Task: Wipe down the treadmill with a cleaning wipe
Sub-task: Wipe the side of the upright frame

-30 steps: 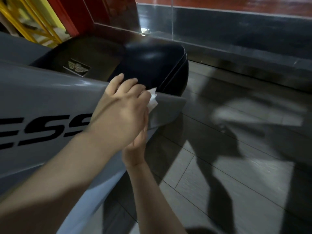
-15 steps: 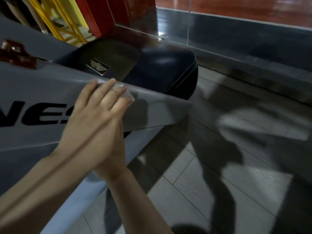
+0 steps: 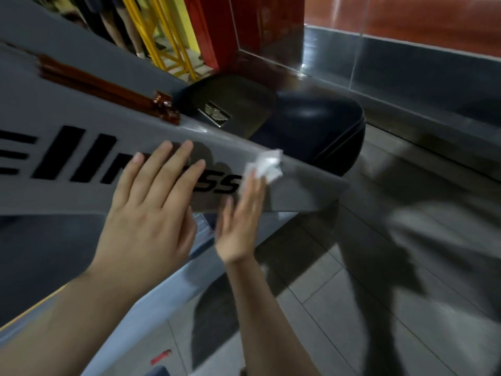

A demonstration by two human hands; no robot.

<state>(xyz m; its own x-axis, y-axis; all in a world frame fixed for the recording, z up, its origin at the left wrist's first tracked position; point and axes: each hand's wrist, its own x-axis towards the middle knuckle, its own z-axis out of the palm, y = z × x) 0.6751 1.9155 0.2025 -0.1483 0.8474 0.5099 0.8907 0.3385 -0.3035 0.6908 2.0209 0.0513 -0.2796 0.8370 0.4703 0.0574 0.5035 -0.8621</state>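
Head view: your right hand [image 3: 240, 226] presses a crumpled white wipe [image 3: 264, 165] with straight fingers against the treadmill's grey side panel [image 3: 303, 191] near its lower end. Your left hand [image 3: 151, 213] lies flat and open over the black lettering [image 3: 81, 158], holding nothing.

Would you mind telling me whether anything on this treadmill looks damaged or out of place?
Yes: brown tape runs along the upper edge of the grey side panel, ending in a crumpled, peeling wad beside the black motor cover. It looks like a makeshift repair.
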